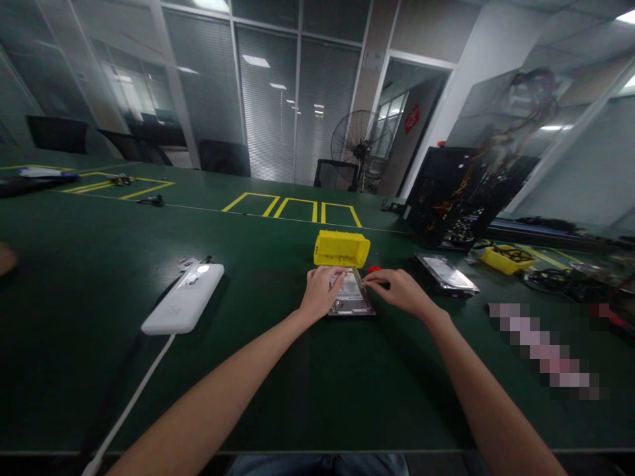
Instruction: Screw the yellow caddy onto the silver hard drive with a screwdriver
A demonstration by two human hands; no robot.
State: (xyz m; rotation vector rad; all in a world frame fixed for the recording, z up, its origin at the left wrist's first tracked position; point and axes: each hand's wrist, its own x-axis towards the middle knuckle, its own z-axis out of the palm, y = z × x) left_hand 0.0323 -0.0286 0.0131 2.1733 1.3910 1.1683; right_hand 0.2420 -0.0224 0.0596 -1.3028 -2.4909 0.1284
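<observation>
A silver hard drive (351, 297) lies flat on the green table (307, 377) in front of me. My left hand (321, 289) rests on the drive's left edge, fingers curled over it and pressing it down. My right hand (399, 289) is at the drive's right edge, fingers pinched together around a thin tool with a red handle (374, 270) that pokes out behind the hand. Just behind the drive stands a small yellow parts bin (341, 248).
A white power bank (184, 299) with a white cable lies to the left. A second hard drive (446, 274) lies to the right, with an open black computer case (459, 195) behind it, a yellow tray (506, 258) and black cables (560, 281). Chairs and a fan stand beyond the table.
</observation>
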